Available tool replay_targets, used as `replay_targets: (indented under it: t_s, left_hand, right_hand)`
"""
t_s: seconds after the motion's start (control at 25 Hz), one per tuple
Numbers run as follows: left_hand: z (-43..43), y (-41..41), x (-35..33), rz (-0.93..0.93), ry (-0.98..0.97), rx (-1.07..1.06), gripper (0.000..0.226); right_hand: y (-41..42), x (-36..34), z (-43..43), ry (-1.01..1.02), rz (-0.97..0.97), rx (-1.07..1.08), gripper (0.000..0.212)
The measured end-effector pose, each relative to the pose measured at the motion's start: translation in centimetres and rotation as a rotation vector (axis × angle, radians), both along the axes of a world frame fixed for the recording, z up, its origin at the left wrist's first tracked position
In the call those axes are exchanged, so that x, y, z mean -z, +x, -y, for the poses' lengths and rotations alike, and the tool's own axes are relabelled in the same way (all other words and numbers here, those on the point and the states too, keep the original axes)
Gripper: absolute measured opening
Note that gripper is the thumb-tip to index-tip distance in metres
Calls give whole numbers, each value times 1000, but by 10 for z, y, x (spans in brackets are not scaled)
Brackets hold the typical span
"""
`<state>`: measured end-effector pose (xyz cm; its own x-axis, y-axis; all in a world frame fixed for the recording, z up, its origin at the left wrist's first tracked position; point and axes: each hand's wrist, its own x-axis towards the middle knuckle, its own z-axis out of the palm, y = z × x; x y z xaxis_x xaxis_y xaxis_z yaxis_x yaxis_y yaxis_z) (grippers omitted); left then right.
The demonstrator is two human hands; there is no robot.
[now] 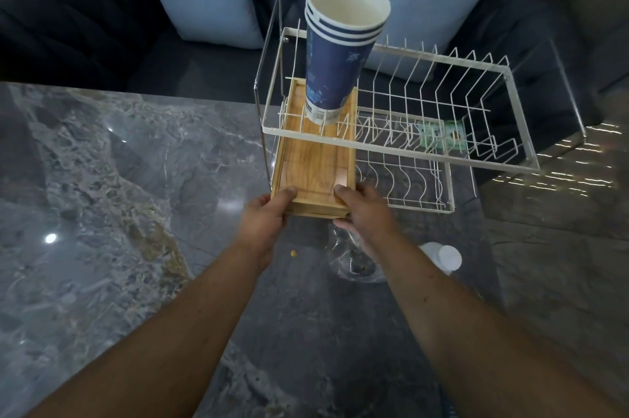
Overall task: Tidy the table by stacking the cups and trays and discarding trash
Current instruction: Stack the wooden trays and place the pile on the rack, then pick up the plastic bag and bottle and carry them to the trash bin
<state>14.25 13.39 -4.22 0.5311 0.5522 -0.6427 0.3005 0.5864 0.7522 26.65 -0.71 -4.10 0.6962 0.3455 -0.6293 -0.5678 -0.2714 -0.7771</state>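
Head view: both hands' grip on wooden trays (315, 158), far end hidden under rack (401, 141) w/ cups (335, 56).

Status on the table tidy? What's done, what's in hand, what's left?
Done: blue paper cups are nested into one stack, standing in the dish rack. In hand: left hand and right hand both grip the near end of the stacked wooden trays, which sit partly inside the rack's lower tier. Left: clear plastic wrapper, white bottle and a small crumb remain on the table.
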Motion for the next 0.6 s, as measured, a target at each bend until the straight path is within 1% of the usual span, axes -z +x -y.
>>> replay_targets:
  t_s: [0.08,0.2,0.28,0.32,0.36,0.4,0.44,0.48,0.52,0.6]
  left_hand:
    - [1,0,0,-14,15,5,55]
    - [3,0,-1,-3,28,5,60]
    - [3,-2,-3,0,26,20,71]
    - [3,-4,-4,-4,29,37,80]
    - [2,-8,-7,-22,44,63,90]
    - [3,-12,-9,-61,79,94,98]
    - [4,-18,-11,-115,135,130,103]
    - [9,-26,-14,-179,208,170,103]
    - [17,-36,-15,-241,298,219,99]
    - [36,-58,-15,-330,537,359,89]
  right_hand:
    - [-5,2,1,32,44,20,46]
    - [-9,4,-1,28,81,27,41]
    - [-10,1,-1,10,94,15,34]
    - [-10,-3,0,-10,110,2,35]
    - [-10,-9,1,-49,148,-25,40]
    - [-11,-17,4,-114,208,-66,52]
    - [-15,-26,9,-202,278,-115,64]
    - [-22,-35,16,-293,350,-156,75]
    - [-32,-42,25,-355,425,-186,81]
    - [-61,-52,49,-402,611,-249,75]
